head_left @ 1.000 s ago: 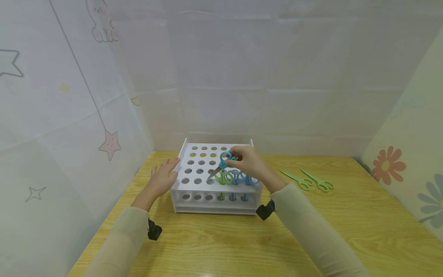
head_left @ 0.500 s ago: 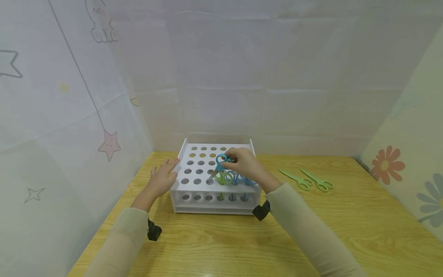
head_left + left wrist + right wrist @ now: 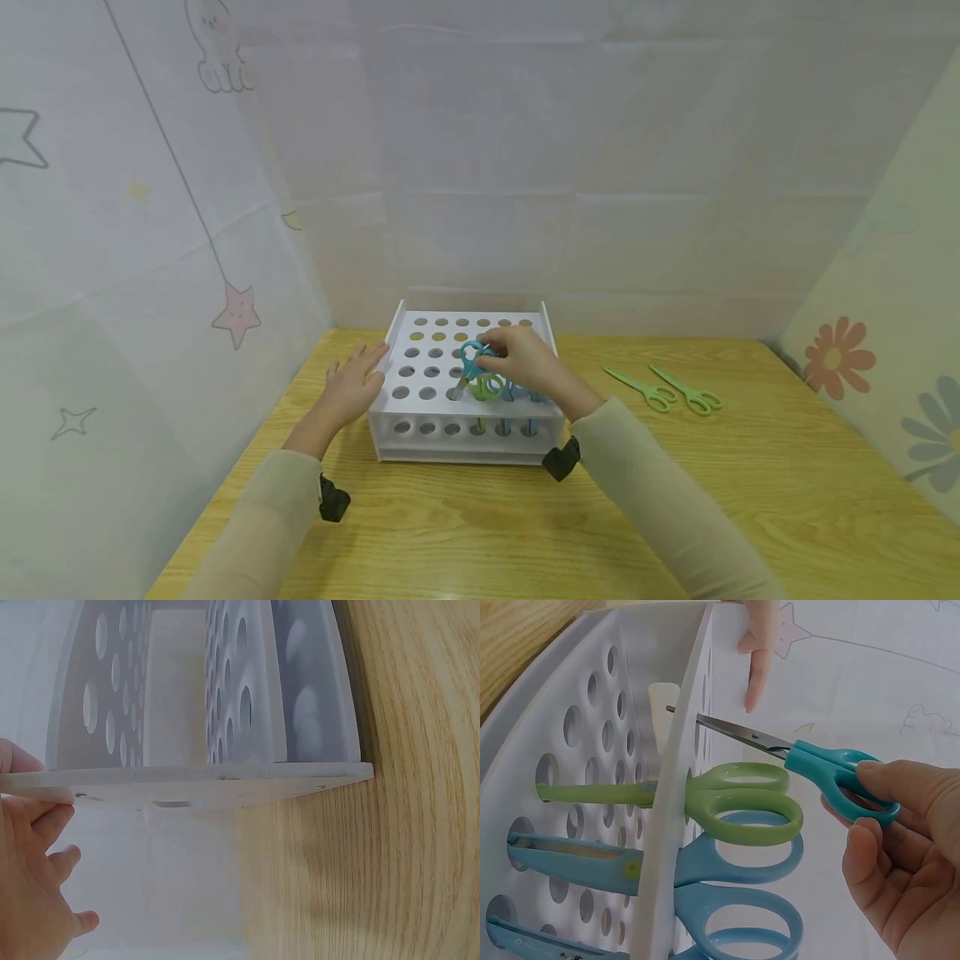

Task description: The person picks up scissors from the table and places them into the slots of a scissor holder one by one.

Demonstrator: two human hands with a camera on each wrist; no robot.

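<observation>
My right hand pinches teal-handled scissors by one finger loop, thumb on one side and fingers on the other. Their metal tip passes through a front-row hole of the white perforated rack, and the right wrist view shows it just poking out beneath the top panel. Beside it, green scissors and two blue scissors, one nearer the green and one farther off, stand in neighbouring holes, handles up. At the rack's left side panel, my left hand grips the edge between thumb and fingers.
Two green scissors, one nearer the rack and one farther right, lie flat on the wooden table. Behind the table hangs a pale cloth backdrop, with patterned sheets at both sides.
My right hand has moved left and slightly down, turning the teal scissors steeper. Their tip has gone from above the hole into it. The left hand stays at the rack's side.
</observation>
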